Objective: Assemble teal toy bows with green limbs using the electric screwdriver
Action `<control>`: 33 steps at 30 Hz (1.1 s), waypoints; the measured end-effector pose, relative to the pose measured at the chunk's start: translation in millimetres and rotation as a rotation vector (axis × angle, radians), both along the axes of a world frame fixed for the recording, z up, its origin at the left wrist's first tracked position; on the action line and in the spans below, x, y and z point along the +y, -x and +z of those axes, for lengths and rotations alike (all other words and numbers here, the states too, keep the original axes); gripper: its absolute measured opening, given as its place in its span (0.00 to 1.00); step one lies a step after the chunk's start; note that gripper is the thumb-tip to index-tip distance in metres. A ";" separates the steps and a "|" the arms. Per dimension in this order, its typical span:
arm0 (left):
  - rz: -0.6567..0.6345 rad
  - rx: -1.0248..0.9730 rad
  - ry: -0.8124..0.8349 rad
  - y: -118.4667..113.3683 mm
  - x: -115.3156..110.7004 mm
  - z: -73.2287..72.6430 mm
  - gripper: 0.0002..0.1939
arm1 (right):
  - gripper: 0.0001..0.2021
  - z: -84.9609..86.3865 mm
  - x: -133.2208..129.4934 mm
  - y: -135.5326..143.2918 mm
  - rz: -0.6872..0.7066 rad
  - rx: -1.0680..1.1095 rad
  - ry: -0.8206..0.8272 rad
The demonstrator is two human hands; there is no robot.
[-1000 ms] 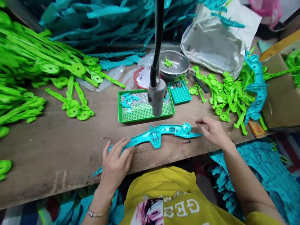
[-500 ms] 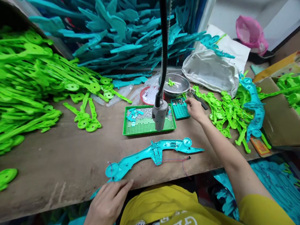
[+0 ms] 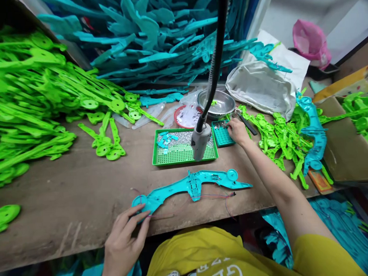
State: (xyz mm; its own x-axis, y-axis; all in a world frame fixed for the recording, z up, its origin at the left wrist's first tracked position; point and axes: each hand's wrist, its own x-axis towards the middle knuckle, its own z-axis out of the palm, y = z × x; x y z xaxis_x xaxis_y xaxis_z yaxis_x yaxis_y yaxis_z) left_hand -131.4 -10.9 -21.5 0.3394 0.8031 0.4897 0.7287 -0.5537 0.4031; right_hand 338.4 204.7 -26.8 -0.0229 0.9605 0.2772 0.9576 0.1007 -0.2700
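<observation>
A turquoise bow-shaped plastic shell (image 3: 173, 189) lies on the table, its inner side with posts and slots facing up. Thin red and dark wires run along it and past its lower edge. My left hand (image 3: 127, 232) grips the shell's left end, fingers on top and thumb at the near edge. My right hand (image 3: 238, 131) reaches into a small teal tray (image 3: 224, 140) that holds small metal-looking pieces. Its fingertips are pinched together among those pieces; what is between them is too small to make out.
A green tray (image 3: 185, 161) of screws and turquoise bits stands beyond the shell, under a hanging grey-tipped tool (image 3: 201, 142). Behind are a steel bowl (image 3: 228, 110) and a red basket (image 3: 181, 122). Lime-green parts (image 3: 28, 91) heap left; more lie right beside a cardboard box (image 3: 344, 144).
My left hand has moved up from the table edge onto the shell's left end, and its fingers have opened out around it. My right hand stays at the teal tray, fingertips slightly lower.
</observation>
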 end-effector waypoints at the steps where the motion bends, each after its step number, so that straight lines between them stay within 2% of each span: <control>1: 0.015 -0.018 0.007 0.0 -0.1 0.8 0.10 | 0.15 -0.3 -2.0 1.5 0.011 -0.002 0.006; 5: 0.044 0.025 -0.106 5.5 0.1 2.0 0.18 | 0.15 -1.5 -3.8 6.4 0.030 -0.005 0.038; 8: -0.027 0.107 -0.256 12.1 -1.3 5.2 0.26 | 0.14 -1.5 1.4 9.1 0.015 -0.037 0.051; 11: -0.080 0.137 -0.345 14.9 -6.6 12.6 0.28 | 0.13 0.5 7.9 13.0 -0.025 -0.081 0.045; 14: -0.204 0.145 -0.310 13.8 -17.7 17.8 0.24 | 0.14 7.5 9.4 17.3 -0.102 -0.069 0.049; 16: -0.333 0.159 -0.187 12.2 -28.6 18.1 0.22 | 0.13 16.3 2.2 20.7 -0.163 -0.001 0.041; 18: -0.404 0.137 -0.042 9.4 -39.8 18.2 0.23 | 0.12 27.6 -16.4 27.1 -0.194 0.133 0.006; 20: -0.405 0.073 0.058 2.8 -46.2 20.7 0.27 | 0.11 38.5 -47.3 39.0 -0.184 0.312 -0.026; 23: -0.353 -0.006 0.124 -19.1 -36.2 28.9 0.31 | 0.09 46.2 -106.3 66.1 -0.136 0.606 0.077; 25: -0.281 0.028 0.148 -40.8 -16.1 32.0 0.34 | 0.09 42.7 -142.0 85.1 -0.127 0.766 0.182; 27: -0.145 0.148 0.161 -63.1 8.1 29.3 0.38 | 0.09 33.9 -167.7 100.6 -0.170 0.829 0.232; 30: -0.111 0.267 0.215 -86.9 36.3 15.9 0.44 | 0.09 19.2 -186.9 115.0 -0.242 0.775 0.212; 33: -0.109 0.309 0.269 -94.7 45.1 2.0 0.36 | 0.08 10.2 -193.8 123.4 -0.260 0.689 0.127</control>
